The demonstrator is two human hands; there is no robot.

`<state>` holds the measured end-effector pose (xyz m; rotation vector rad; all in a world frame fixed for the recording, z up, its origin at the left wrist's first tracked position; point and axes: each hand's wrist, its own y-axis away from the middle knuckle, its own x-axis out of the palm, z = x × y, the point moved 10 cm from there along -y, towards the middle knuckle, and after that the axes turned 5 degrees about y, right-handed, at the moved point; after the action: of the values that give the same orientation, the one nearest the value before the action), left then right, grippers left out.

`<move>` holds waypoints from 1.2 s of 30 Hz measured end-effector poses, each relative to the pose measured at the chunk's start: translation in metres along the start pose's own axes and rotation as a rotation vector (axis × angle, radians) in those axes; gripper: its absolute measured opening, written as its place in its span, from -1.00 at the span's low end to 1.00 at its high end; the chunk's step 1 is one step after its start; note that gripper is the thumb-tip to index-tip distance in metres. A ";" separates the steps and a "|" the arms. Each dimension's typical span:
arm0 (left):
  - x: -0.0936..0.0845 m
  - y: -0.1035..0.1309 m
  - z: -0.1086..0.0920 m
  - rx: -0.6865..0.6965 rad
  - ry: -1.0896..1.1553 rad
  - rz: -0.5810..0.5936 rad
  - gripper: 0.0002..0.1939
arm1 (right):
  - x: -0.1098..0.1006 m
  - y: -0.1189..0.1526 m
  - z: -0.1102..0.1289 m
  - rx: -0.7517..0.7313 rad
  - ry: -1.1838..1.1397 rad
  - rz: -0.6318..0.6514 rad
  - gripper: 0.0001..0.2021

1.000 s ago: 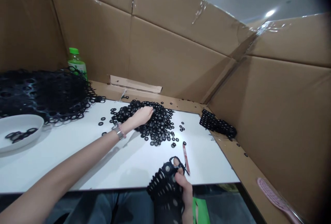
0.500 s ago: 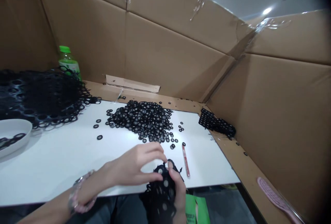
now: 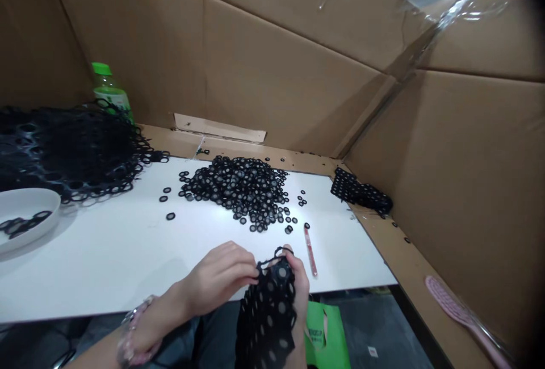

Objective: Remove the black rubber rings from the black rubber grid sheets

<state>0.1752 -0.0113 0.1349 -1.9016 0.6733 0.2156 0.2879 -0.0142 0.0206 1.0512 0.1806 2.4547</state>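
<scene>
A black sheet with rows of pale round spots (image 3: 270,315) hangs over the table's front edge, above my lap. My right hand (image 3: 300,278) grips its upper right side, with the thumb near the top. At the sheet's upper left edge, my left hand (image 3: 225,272) pinches a thin black strip of rings. That strip stretches between both hands, partly lifted off the sheet. Beyond my hands lies a heap of small black rings with greyish centres (image 3: 242,187). Nearby on the white table (image 3: 128,267) is a thin red-and-clear stick (image 3: 310,252).
On the left are a tangled pile of black ring netting (image 3: 85,147), a white bowl (image 3: 53,216) holding black pieces and a green-capped bottle (image 3: 111,93). Another spotted black sheet (image 3: 360,192) and a pink hairbrush (image 3: 451,301) lie rightward. Cardboard walls (image 3: 272,62) enclose the table.
My left hand has gone from spread thumb and fingers to a pinch on the sheet's edge strip. The strip is now pulled up along the top. The camera view has tilted slightly down.
</scene>
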 end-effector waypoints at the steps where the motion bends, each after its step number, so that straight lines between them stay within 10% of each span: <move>1: -0.008 0.001 0.006 -0.048 0.039 -0.043 -0.93 | -0.001 -0.001 -0.002 0.035 -0.037 -0.018 -0.85; 7: -0.088 0.009 0.100 -0.592 0.019 -0.532 -0.91 | -0.008 0.004 0.010 0.018 -0.082 -0.108 -0.87; 13: -0.024 -0.038 0.194 -0.598 -0.210 0.049 -0.84 | 0.011 0.017 0.011 0.010 -0.021 0.156 -0.85; 17: -0.010 -0.042 0.226 -0.585 -0.319 0.106 -0.90 | 0.012 0.023 0.012 -0.030 -0.008 0.166 -0.78; 20: -0.015 -0.046 0.204 -0.527 -0.373 0.061 -0.87 | 0.014 0.025 0.010 -0.032 -0.022 0.184 -0.72; 24: -0.020 -0.058 0.106 -0.245 -0.151 0.014 -0.84 | 0.011 0.026 0.003 -0.001 0.007 0.157 -0.69; 28: 0.007 -0.053 0.010 0.011 0.131 0.362 -0.80 | 0.004 0.026 0.000 0.019 0.047 0.081 -0.68; 31: 0.020 -0.043 -0.008 0.035 0.115 0.549 -0.82 | 0.011 0.025 0.004 0.002 0.063 0.109 -0.70; 36: 0.025 -0.037 0.002 0.017 0.199 0.515 -0.83 | 0.024 0.027 0.003 0.068 -0.002 0.182 -0.83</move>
<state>0.2162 -0.0075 0.1523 -1.7163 1.2930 0.3456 0.2658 -0.0274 0.0461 1.1442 0.1756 2.6260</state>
